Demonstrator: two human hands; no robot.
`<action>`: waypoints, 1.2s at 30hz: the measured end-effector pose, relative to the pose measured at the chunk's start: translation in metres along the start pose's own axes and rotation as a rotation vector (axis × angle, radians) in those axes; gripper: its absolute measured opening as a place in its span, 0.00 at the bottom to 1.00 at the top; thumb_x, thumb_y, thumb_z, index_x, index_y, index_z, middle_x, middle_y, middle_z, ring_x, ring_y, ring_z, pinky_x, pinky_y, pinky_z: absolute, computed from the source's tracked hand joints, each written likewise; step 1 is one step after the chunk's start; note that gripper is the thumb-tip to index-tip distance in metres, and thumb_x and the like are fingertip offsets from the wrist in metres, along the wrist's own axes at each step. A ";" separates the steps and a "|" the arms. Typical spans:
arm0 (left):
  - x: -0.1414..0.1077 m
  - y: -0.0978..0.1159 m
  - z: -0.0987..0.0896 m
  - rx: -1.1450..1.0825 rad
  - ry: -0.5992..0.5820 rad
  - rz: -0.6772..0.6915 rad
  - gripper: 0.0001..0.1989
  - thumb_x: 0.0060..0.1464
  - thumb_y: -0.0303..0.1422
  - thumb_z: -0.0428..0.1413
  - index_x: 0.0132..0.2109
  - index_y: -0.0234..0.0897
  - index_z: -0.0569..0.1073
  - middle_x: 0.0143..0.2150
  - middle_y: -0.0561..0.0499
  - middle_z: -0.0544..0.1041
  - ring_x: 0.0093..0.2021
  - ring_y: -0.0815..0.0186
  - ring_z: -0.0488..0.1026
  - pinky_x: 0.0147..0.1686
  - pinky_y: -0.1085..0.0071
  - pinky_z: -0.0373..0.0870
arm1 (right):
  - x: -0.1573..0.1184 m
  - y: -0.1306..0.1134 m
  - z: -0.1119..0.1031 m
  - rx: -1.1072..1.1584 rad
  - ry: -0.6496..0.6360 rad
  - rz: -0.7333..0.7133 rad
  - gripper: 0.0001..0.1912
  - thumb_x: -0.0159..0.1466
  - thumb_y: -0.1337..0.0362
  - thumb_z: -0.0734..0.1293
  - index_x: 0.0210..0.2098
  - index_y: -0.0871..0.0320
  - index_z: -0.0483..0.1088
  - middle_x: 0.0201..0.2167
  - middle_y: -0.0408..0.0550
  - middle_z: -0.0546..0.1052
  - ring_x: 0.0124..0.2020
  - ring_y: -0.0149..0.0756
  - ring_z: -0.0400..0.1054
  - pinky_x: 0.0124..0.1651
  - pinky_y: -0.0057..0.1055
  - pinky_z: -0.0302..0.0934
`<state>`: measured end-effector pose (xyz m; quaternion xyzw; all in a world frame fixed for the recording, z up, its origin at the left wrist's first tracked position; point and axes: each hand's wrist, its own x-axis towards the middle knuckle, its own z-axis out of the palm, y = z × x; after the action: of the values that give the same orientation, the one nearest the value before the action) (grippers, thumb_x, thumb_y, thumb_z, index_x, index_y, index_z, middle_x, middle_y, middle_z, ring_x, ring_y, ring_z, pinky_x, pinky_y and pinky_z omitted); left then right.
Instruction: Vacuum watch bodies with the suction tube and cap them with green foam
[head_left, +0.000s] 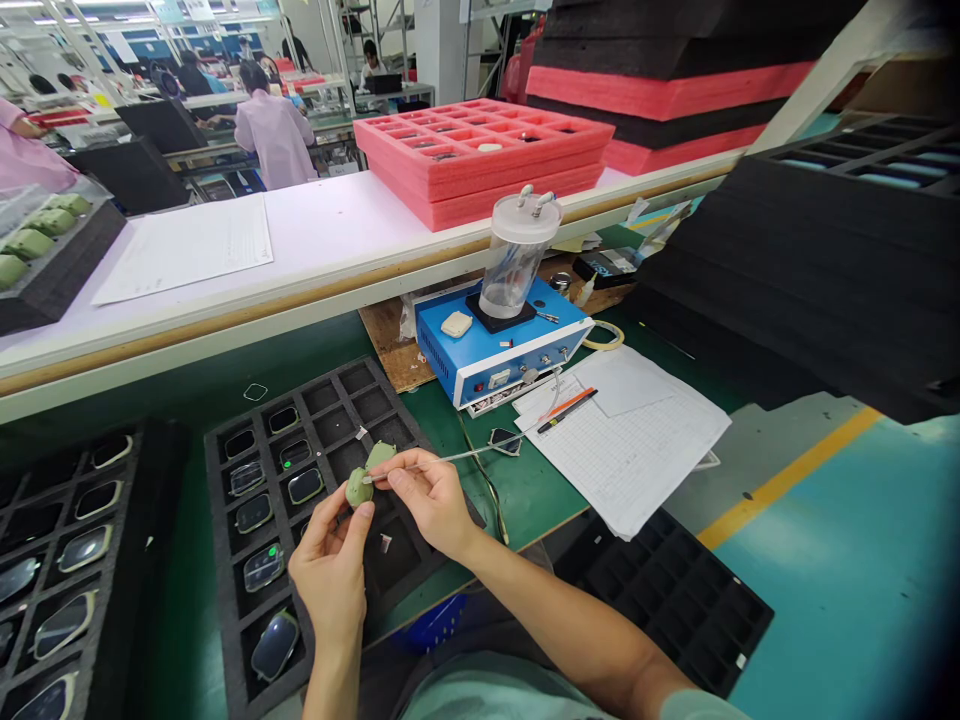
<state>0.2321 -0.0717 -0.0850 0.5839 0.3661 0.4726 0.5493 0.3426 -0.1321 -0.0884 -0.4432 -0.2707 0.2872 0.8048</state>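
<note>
Here we are at the bench, and both hands are up over a dark foam tray (247,600) with the work held between them. The left hand (330,560) has its fingers (324,525) curled together around a small green piece (358,488), the thumb pressed on it from the near side. A second green bump (380,456) sits right against it, and from here I can't tell whether that's the same piece.

The right hand (431,500) comes in alongside, its thumb and first finger (401,480) pinched together on a thin metal wand (450,458). The tip of that wand is right at the green piece, and a thin line runs from it back toward a blue machine (495,345) with a clear plastic cup (517,255) standing on top.

The green piece is up in the air above the tray, not resting in a cell. Below it, clear lenses (262,568) sit in the dark cells, and there are more in a second tray (75,520) to the left. Just right of the hands lie papers (622,440) with a pen (566,410) on top. Beyond the white shelf (225,260), pink foam trays (480,150) are stacked, and a co-worker in a pink coat (274,135) stands at the next bench.
</note>
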 end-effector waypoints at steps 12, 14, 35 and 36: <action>0.000 0.000 0.002 -0.014 0.012 -0.022 0.19 0.47 0.37 0.72 0.47 0.40 0.83 0.47 0.47 0.83 0.46 0.62 0.79 0.50 0.68 0.76 | 0.000 0.000 0.002 -0.011 -0.001 0.023 0.18 0.65 0.47 0.71 0.38 0.57 0.76 0.39 0.52 0.83 0.42 0.42 0.80 0.52 0.42 0.76; 0.002 0.001 0.004 -0.054 0.052 -0.057 0.20 0.49 0.39 0.71 0.49 0.39 0.82 0.48 0.47 0.82 0.44 0.64 0.79 0.46 0.70 0.77 | -0.009 -0.006 -0.001 -0.004 0.004 0.074 0.20 0.64 0.46 0.72 0.43 0.57 0.75 0.43 0.53 0.83 0.45 0.42 0.79 0.54 0.42 0.74; 0.011 0.012 0.008 -0.391 -0.014 -0.184 0.24 0.41 0.39 0.76 0.43 0.36 0.77 0.45 0.46 0.83 0.46 0.60 0.82 0.43 0.70 0.76 | 0.044 -0.108 -0.271 -1.672 0.003 0.138 0.10 0.66 0.66 0.66 0.40 0.56 0.80 0.41 0.52 0.82 0.46 0.46 0.73 0.45 0.36 0.64; 0.011 0.013 0.007 -0.401 -0.036 -0.208 0.24 0.41 0.39 0.76 0.43 0.36 0.78 0.47 0.45 0.83 0.49 0.58 0.81 0.46 0.68 0.76 | 0.050 -0.110 -0.271 -1.678 -0.053 0.168 0.09 0.65 0.67 0.66 0.38 0.55 0.80 0.40 0.50 0.82 0.45 0.45 0.73 0.44 0.34 0.64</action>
<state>0.2410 -0.0652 -0.0698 0.4303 0.3133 0.4664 0.7065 0.5886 -0.2969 -0.1084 -0.9059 -0.3795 0.0599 0.1779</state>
